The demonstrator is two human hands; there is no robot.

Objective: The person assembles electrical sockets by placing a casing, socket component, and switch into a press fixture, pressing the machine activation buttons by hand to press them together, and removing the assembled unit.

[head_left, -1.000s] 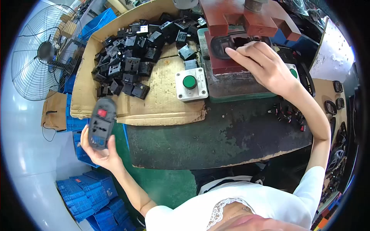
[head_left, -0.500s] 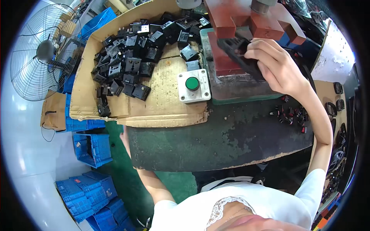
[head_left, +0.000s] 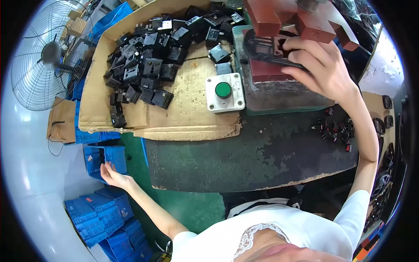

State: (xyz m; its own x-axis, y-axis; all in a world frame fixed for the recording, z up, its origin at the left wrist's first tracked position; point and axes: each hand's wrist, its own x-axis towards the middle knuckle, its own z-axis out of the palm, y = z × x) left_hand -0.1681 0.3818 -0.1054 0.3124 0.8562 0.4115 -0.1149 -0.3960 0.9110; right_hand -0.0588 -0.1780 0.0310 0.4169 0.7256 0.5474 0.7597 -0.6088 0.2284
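My right hand [head_left: 323, 67] grips a dark oval plastic housing [head_left: 262, 49] by its right end, tilted over the red block [head_left: 270, 74] of the press. Right above hang the red press jaws [head_left: 316, 28]. My left hand [head_left: 114, 174], fingers apart and holding nothing, is at the left beside a blue crate [head_left: 117, 153]. Many black socket modules [head_left: 150, 67] lie heaped on the cardboard [head_left: 187, 109]. Between the cardboard and the press stands a white box with a green button [head_left: 223, 90].
A wire fan [head_left: 51, 54] stands at the far left. Stacked blue crates [head_left: 98, 214] are on the floor at lower left. Small red and black switches [head_left: 334, 131] lie on the dark table [head_left: 244, 161] at right. More black parts [head_left: 379, 126] sit on a board beyond my right arm.
The finished-looking housing with a red switch has left my left hand, which dropped out of sight and came back empty. My right hand has lifted and tilted the other housing off the red block.
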